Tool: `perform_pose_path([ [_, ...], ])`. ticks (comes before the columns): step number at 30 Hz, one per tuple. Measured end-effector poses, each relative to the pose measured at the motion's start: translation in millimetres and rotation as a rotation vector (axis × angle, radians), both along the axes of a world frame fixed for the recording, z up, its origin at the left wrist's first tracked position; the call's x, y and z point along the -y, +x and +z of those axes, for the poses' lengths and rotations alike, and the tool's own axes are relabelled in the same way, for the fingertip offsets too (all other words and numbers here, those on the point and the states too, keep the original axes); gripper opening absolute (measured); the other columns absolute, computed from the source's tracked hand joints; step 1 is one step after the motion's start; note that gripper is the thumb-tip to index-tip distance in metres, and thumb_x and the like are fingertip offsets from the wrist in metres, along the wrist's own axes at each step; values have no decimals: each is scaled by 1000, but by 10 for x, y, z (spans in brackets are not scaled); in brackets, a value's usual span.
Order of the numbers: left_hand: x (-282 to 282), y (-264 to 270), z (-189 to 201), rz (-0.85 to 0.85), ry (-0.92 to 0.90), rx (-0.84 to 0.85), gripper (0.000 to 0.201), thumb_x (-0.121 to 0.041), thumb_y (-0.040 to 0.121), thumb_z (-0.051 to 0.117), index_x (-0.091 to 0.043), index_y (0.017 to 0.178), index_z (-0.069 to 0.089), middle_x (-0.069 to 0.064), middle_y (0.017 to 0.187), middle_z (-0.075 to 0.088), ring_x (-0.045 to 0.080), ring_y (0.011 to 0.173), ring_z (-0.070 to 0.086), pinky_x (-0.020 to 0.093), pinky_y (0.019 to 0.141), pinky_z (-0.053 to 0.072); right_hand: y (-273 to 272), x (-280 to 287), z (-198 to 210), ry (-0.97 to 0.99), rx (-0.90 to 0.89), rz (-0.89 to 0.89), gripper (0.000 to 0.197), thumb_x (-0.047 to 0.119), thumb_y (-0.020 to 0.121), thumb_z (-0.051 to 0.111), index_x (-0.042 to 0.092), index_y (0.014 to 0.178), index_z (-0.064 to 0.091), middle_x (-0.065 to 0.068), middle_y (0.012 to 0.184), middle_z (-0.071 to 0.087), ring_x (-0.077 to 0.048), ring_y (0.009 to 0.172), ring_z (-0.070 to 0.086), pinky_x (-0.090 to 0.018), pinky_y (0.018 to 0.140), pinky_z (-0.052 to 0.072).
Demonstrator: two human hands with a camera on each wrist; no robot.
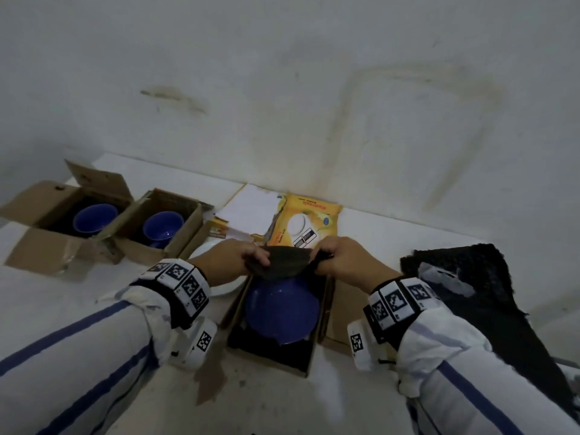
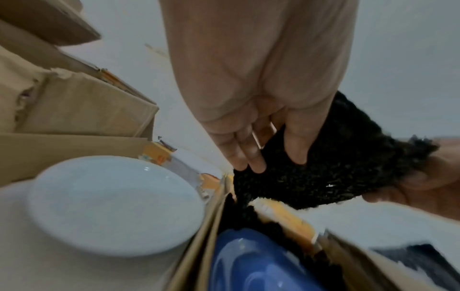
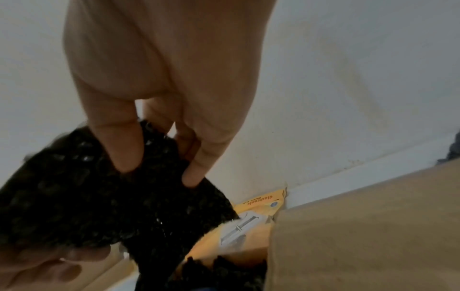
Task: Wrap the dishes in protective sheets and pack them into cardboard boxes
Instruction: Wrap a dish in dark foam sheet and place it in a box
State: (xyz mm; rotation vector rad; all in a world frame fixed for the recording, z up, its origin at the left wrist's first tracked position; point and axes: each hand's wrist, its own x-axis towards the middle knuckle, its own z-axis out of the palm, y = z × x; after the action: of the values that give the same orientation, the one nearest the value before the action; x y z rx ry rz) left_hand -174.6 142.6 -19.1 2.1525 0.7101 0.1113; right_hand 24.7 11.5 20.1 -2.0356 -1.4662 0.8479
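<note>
A blue bowl [image 1: 281, 312] lies in an open cardboard box [image 1: 326, 312] in front of me, on a black bubble-wrap sheet [image 1: 282, 265] that lines the box. Both hands lift the sheet's far flap above the bowl. My left hand [image 1: 248, 257] pinches its left edge, thumb under and fingers on top [image 2: 251, 157]. At the right edge my right hand [image 1: 326, 257] pinches it too, thumb and fingers [image 3: 127, 149] closed on the black sheet [image 3: 87, 196]. In the left wrist view the blue bowl [image 2: 254, 261] sits low in the box.
A white plate [image 1: 219, 285] lies left of the box, seen also as the white plate [image 2: 117, 204]. Two open boxes with blue bowls [image 1: 94, 218] [image 1: 162, 229] stand at far left. A yellow package [image 1: 309, 219] leans on the wall. More black sheets [image 1: 470, 287] lie at right.
</note>
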Motion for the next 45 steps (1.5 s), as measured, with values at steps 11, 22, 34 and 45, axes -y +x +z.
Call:
perform_pose_path([
  [11, 86, 59, -283, -348, 116, -584, 36, -41, 90, 47, -13, 101, 68, 6, 113, 64, 23, 106, 60, 37, 97, 47, -564, -28, -497, -695, 514, 450, 15, 15, 87, 53, 9, 73, 56, -7, 70, 47, -26, 70, 47, -32, 65, 40],
  [22, 146, 266, -433, -293, 564, -508, 77, -36, 71, 75, -20, 135, 36, 8, 150, 20, 32, 133, 29, 45, 106, 31, -575, -243, -597, -515, 556, 225, 66, 39, 83, 65, 11, 135, 37, -14, 151, 15, -35, 137, 24, -50, 105, 38],
  [34, 100, 342, -414, -389, 251, -494, 63, -25, 82, 67, -8, 136, 39, 11, 142, 26, 29, 125, 43, 35, 105, 40, -549, -255, -663, -729, 594, 315, 66, 38, 83, 67, 14, 139, 40, -10, 157, 5, -36, 131, 37, -45, 98, 45],
  [45, 368, 932, -19, -276, 205, -345, 38, -25, 90, 56, -13, 125, 50, 11, 130, 42, 27, 111, 51, 34, 92, 45, 33, 97, -306, -325, 423, -23, 26, 19, 90, 52, 7, 111, 61, -14, 117, 59, -30, 106, 56, -32, 82, 43],
])
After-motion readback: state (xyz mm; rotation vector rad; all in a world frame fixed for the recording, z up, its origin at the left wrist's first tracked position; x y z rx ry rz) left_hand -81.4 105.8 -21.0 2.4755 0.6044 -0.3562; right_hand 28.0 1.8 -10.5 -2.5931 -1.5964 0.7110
